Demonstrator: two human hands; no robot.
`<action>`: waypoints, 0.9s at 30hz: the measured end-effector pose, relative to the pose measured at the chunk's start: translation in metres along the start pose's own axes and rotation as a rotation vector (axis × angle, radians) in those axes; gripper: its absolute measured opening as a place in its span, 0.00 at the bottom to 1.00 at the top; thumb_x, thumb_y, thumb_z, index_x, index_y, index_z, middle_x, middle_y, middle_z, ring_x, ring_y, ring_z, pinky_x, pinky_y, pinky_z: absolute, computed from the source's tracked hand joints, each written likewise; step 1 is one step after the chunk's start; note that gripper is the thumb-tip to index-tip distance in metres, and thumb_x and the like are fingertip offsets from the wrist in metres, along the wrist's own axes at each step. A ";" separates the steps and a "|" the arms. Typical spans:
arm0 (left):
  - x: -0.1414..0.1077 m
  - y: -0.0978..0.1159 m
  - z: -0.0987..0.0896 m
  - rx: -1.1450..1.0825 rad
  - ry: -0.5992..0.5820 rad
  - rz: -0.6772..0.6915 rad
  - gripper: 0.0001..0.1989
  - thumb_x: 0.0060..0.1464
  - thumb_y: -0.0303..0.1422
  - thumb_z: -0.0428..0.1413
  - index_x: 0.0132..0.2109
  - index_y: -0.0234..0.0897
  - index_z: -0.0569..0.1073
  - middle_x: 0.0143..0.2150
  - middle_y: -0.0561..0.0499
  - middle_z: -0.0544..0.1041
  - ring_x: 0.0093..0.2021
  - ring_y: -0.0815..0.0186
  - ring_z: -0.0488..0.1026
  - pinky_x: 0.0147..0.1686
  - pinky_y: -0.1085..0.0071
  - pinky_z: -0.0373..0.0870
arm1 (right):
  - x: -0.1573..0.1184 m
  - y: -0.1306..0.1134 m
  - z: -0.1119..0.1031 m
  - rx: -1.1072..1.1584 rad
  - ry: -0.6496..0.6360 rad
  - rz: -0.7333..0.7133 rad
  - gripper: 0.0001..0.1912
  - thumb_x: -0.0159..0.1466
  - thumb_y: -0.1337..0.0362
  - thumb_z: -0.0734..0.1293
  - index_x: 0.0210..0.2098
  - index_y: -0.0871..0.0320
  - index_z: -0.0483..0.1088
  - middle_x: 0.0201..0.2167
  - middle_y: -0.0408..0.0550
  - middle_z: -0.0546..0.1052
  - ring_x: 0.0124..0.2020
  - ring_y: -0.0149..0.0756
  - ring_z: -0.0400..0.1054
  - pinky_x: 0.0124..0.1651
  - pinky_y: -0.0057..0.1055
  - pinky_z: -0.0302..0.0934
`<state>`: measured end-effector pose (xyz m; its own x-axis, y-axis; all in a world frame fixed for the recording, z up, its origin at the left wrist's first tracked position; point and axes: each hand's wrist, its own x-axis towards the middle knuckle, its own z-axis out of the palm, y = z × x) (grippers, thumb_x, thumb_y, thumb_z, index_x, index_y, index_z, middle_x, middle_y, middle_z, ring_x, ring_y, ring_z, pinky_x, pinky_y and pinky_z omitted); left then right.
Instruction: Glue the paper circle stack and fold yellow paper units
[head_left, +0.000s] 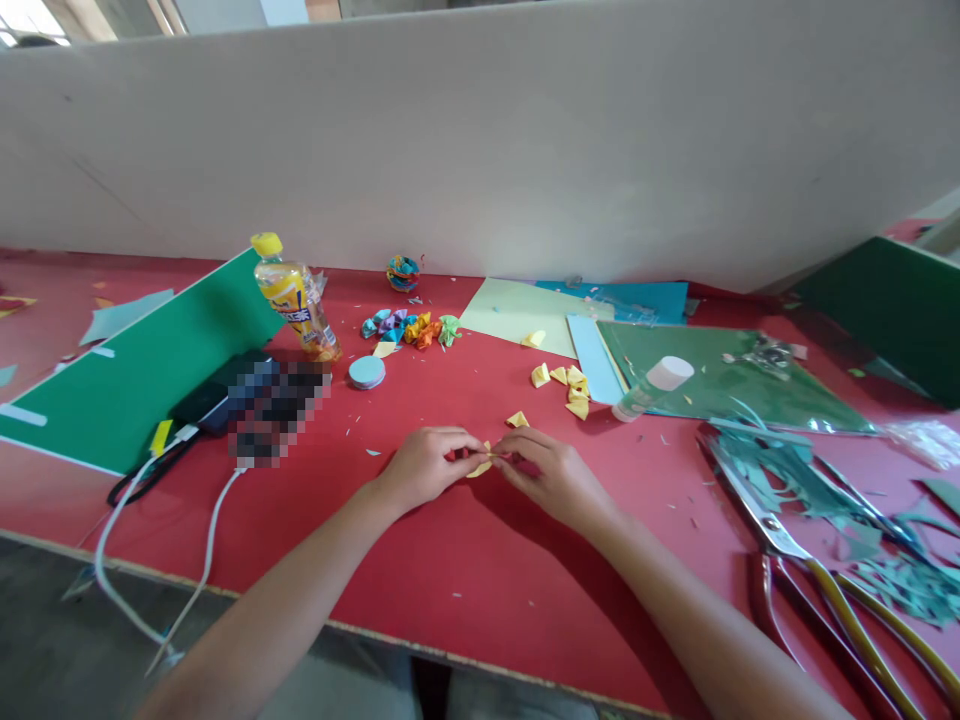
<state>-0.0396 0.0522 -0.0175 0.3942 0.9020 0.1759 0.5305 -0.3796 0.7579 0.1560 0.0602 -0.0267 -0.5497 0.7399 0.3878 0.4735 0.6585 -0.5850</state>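
Over the middle of the red table, my left hand and my right hand meet at the fingertips. Both pinch a small yellow paper piece; its exact fold is too small to tell. Just beyond my right fingers lies a folded yellow piece. Several more folded yellow pieces sit farther back to the right. Colourful folded paper pieces form a row at the back, near a stack of light blue paper discs.
A glue stick stands right of the yellow pieces. Large scissors and teal paper scraps lie at the right. At the left are a tilted bottle, a black device with white cables and a green divider.
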 end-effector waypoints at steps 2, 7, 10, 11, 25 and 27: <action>-0.001 0.000 0.000 0.039 0.021 0.071 0.08 0.53 0.35 0.54 0.36 0.37 0.75 0.32 0.51 0.76 0.31 0.70 0.71 0.32 0.76 0.64 | 0.000 0.000 0.000 0.067 -0.004 0.025 0.06 0.63 0.65 0.60 0.34 0.57 0.68 0.33 0.48 0.72 0.31 0.31 0.67 0.34 0.28 0.62; -0.001 -0.003 -0.001 0.076 0.032 0.218 0.10 0.56 0.34 0.51 0.38 0.36 0.76 0.33 0.48 0.76 0.33 0.69 0.71 0.34 0.74 0.66 | 0.000 0.002 0.002 0.131 0.017 0.047 0.08 0.63 0.64 0.60 0.33 0.57 0.70 0.31 0.48 0.74 0.31 0.32 0.68 0.34 0.28 0.62; -0.001 -0.004 -0.002 0.098 0.010 0.254 0.11 0.57 0.34 0.50 0.39 0.36 0.76 0.33 0.47 0.77 0.34 0.68 0.71 0.34 0.73 0.66 | 0.001 0.003 0.002 0.150 0.017 0.060 0.09 0.63 0.63 0.60 0.33 0.56 0.71 0.31 0.48 0.74 0.31 0.32 0.68 0.34 0.28 0.62; -0.001 -0.004 -0.002 0.101 0.004 0.259 0.11 0.57 0.34 0.49 0.39 0.36 0.76 0.33 0.47 0.77 0.34 0.68 0.71 0.34 0.73 0.66 | 0.001 0.003 0.002 0.156 0.018 0.062 0.09 0.63 0.63 0.60 0.33 0.56 0.71 0.31 0.48 0.74 0.31 0.32 0.68 0.34 0.28 0.62; -0.002 0.007 0.002 -0.024 0.194 0.243 0.08 0.54 0.32 0.52 0.35 0.35 0.75 0.32 0.47 0.77 0.31 0.69 0.72 0.33 0.74 0.68 | 0.003 -0.007 0.005 0.300 0.137 0.177 0.07 0.60 0.63 0.62 0.28 0.58 0.68 0.25 0.45 0.71 0.27 0.31 0.64 0.30 0.28 0.59; -0.002 0.009 0.001 -0.081 0.260 0.177 0.08 0.54 0.33 0.52 0.35 0.35 0.75 0.33 0.47 0.77 0.33 0.69 0.73 0.34 0.75 0.69 | 0.004 -0.009 0.007 0.334 0.136 0.224 0.07 0.59 0.61 0.63 0.29 0.58 0.68 0.25 0.45 0.70 0.26 0.30 0.63 0.28 0.27 0.58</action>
<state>-0.0350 0.0471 -0.0116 0.2646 0.8498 0.4559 0.4051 -0.5270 0.7471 0.1451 0.0567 -0.0249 -0.3526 0.8857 0.3019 0.3094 0.4148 -0.8557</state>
